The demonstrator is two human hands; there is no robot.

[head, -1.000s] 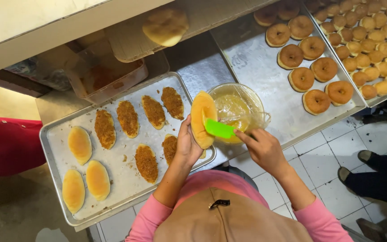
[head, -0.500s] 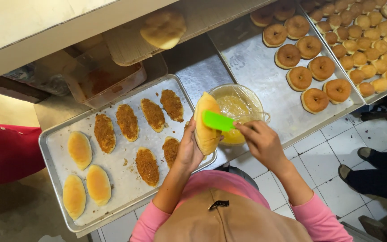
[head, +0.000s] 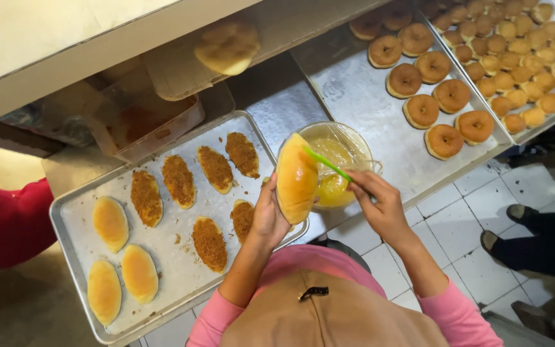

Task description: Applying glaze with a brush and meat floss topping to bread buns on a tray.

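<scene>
My left hand (head: 268,217) holds an oval golden bun (head: 296,178) upright over the edge of a metal tray (head: 72,212). My right hand (head: 380,207) grips a green spatula (head: 327,164), whose blade points toward the bun above a clear bowl of yellow spread (head: 336,168). On the tray lie several buns topped with brown crumbs (head: 178,180) and three plain glazed buns (head: 110,222) at its left end.
A steel tray of ring doughnuts (head: 436,96) sits to the right, with a tray of small round buns (head: 525,58) beyond. A plastic tub of brown topping (head: 142,125) stands behind the bun tray. A person's red sleeve (head: 1,225) is at left, another person's legs (head: 534,238) at right.
The green spatula has turned edge-on and swung toward the bowl, its tip now near the bun's top. The bun stays in my left hand.
</scene>
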